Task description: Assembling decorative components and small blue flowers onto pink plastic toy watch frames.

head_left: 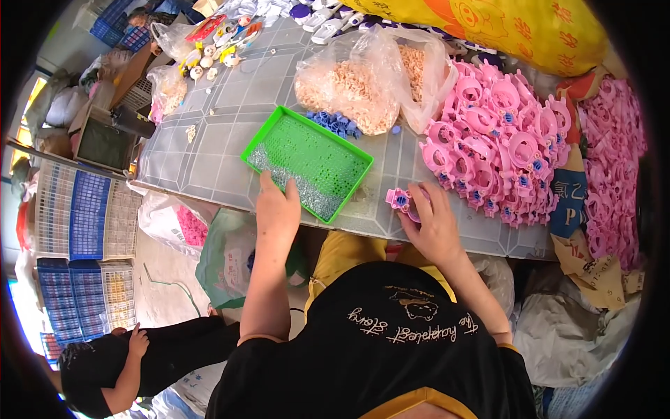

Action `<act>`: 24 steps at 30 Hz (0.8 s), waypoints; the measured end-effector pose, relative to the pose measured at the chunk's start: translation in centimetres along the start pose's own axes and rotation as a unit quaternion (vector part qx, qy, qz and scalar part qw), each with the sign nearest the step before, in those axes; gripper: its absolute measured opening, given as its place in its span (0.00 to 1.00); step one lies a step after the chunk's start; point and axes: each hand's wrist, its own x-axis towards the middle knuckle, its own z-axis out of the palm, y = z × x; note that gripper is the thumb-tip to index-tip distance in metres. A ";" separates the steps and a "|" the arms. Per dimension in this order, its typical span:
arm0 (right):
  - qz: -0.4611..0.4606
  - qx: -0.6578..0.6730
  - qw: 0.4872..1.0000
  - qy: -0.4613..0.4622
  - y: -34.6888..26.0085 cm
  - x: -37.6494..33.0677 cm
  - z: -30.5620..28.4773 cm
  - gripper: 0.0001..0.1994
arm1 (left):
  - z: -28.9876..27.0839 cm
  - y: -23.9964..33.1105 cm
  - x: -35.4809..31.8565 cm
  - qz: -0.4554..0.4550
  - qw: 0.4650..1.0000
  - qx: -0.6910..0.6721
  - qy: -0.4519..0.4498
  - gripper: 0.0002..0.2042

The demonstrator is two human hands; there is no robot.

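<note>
My left hand (277,204) reaches over the near edge of a shallow green tray (251,143), fingers apart. Its fingertips touch a heap of tiny silvery metal pieces (307,195) gathered along the tray's near side. In my right hand (436,222) is a pink plastic ring-shaped part (400,199), held by the fingers just above the table near its front edge. Part of it is covered by the fingers. Right of that hand lies a large pile of similar pink parts (481,140), many with small blue pieces on them.
Blue small parts (335,123) lie behind the tray, beside clear bags of peach-coloured pieces (356,87). A yellow printed sack (516,28) stands at the far right. Small figure-like toys (213,59) sit far left. Another person (132,363) is at the lower left, near stacked plastic crates (87,209).
</note>
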 end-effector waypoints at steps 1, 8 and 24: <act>-0.004 -0.002 1.000 0.006 0.0 -0.1 0.0 0.30 | 0.0 0.2 -0.3 -0.002 1.000 0.001 -0.001 0.27; 0.001 -0.005 1.000 0.009 0.2 0.3 0.1 0.29 | -1.2 0.7 0.9 0.012 0.998 0.067 0.007 0.27; -0.003 -0.005 1.000 0.011 -0.2 -0.7 -0.3 0.29 | -2.3 -6.6 14.5 0.222 0.961 0.079 -0.144 0.18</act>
